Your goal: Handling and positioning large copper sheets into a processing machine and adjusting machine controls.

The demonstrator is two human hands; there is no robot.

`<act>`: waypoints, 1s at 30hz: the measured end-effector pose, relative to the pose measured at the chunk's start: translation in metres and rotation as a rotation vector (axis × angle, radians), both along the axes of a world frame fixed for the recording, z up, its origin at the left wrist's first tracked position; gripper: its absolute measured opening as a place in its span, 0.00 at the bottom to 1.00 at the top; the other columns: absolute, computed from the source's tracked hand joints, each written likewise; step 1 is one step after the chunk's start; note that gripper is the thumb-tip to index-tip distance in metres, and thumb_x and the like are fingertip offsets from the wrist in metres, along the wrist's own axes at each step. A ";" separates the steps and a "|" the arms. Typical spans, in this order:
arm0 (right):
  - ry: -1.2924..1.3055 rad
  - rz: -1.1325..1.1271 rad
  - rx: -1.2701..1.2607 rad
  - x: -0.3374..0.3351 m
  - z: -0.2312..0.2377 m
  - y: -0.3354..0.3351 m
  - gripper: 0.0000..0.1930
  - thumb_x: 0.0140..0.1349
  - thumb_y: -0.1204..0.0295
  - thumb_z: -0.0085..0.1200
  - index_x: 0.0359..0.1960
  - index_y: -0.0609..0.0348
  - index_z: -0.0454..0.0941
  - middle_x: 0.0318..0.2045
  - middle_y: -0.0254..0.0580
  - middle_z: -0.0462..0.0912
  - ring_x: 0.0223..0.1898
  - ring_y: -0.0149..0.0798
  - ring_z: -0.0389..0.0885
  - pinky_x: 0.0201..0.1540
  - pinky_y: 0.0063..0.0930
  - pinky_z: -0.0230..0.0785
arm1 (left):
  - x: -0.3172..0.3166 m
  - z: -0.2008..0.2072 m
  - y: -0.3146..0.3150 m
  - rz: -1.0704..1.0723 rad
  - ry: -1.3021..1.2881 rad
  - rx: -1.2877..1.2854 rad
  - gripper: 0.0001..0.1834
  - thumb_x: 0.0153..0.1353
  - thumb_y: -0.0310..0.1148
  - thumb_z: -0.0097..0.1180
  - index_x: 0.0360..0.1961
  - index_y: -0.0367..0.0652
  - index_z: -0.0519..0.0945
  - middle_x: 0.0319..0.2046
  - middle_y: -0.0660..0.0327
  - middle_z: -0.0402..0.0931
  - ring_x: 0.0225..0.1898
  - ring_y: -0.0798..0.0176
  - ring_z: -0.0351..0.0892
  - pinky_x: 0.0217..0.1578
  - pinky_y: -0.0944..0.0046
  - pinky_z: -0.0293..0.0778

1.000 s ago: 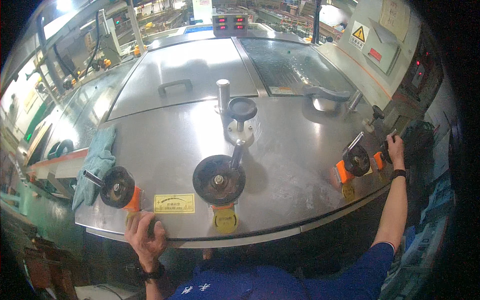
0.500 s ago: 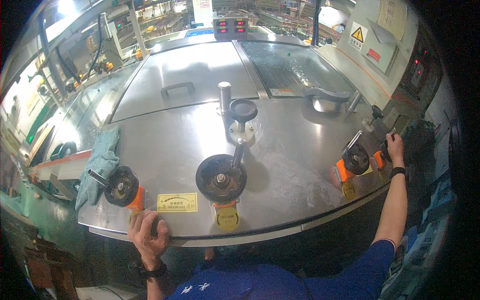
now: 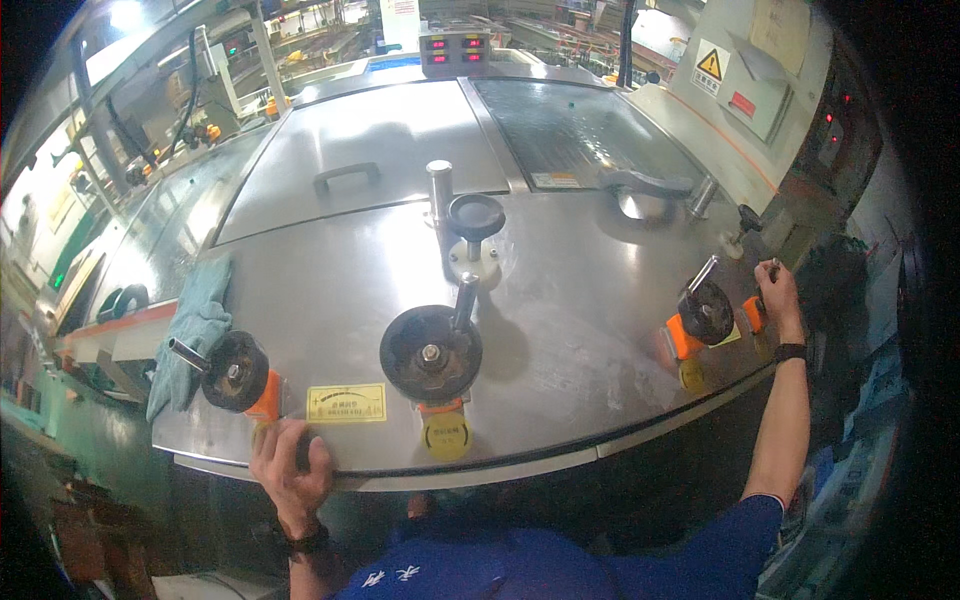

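Note:
My right hand (image 3: 781, 300) is closed on the handle of a black handwheel at the far right corner of a metal machine top (image 3: 300, 290); the wheel is mostly hidden behind my fingers. At the front left, my left hand (image 3: 290, 470) rests on the edge of the top, fingers bent and thumb apart. Just above it stands a black handwheel (image 3: 234, 371) with a metal handle and an orange counter (image 3: 264, 398) at its base. A larger black handwheel (image 3: 432, 354) sits at the middle front, and another handwheel (image 3: 706, 311) stands just left of my right hand.
A teal cloth (image 3: 192, 325) hangs over the left edge. Behind the wheels are a round black knob (image 3: 476, 216), a lid with a handle (image 3: 348, 174) and a glass window (image 3: 580, 130). A red digital display (image 3: 454, 52) stands at the back, a control cabinet (image 3: 745, 90) at right.
My right hand has shifted slightly on the far-right wheel, with its wrist now more upright. My left hand keeps its place on the edge. The whole view has moved a little.

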State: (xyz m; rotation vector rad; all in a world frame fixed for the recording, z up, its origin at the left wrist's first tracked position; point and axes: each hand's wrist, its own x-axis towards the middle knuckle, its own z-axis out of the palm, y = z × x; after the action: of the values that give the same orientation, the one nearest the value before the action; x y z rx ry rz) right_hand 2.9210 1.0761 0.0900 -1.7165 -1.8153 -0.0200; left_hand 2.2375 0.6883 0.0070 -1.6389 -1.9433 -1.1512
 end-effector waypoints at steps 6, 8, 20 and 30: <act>0.144 -0.057 0.031 0.016 -0.004 0.011 0.21 0.73 0.58 0.55 0.52 0.66 0.77 0.42 0.48 0.84 0.43 0.45 0.82 0.48 0.40 0.73 | 0.000 -0.001 0.000 -0.001 0.007 0.010 0.11 0.53 0.31 0.59 0.36 0.36 0.81 0.34 0.50 0.81 0.37 0.43 0.81 0.41 0.48 0.75; 0.203 -0.101 0.049 0.022 -0.011 0.015 0.22 0.73 0.58 0.54 0.57 0.66 0.76 0.46 0.51 0.84 0.47 0.47 0.83 0.51 0.41 0.74 | 0.000 -0.001 0.001 -0.005 0.008 0.026 0.11 0.53 0.31 0.59 0.36 0.36 0.81 0.34 0.50 0.81 0.37 0.43 0.80 0.41 0.48 0.75; 0.056 -0.277 0.341 0.004 -0.031 0.027 0.28 0.74 0.58 0.52 0.68 0.65 0.66 0.58 0.60 0.78 0.57 0.57 0.80 0.57 0.46 0.72 | -0.003 -0.003 -0.001 -0.015 -0.006 0.008 0.12 0.54 0.30 0.59 0.37 0.35 0.82 0.35 0.49 0.82 0.38 0.42 0.81 0.42 0.48 0.76; 0.115 -0.258 0.294 -0.007 -0.027 0.023 0.29 0.72 0.61 0.54 0.68 0.65 0.64 0.54 0.56 0.81 0.54 0.54 0.82 0.55 0.46 0.74 | -0.003 -0.002 -0.002 -0.023 -0.015 0.021 0.12 0.55 0.32 0.60 0.38 0.36 0.82 0.34 0.50 0.81 0.38 0.42 0.81 0.42 0.48 0.76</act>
State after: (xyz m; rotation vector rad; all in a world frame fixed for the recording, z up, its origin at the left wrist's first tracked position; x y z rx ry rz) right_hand 2.9138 1.0988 0.0631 -1.6895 -1.4194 -0.2757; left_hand 2.2344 0.6861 0.0054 -1.6506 -1.9202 -1.1922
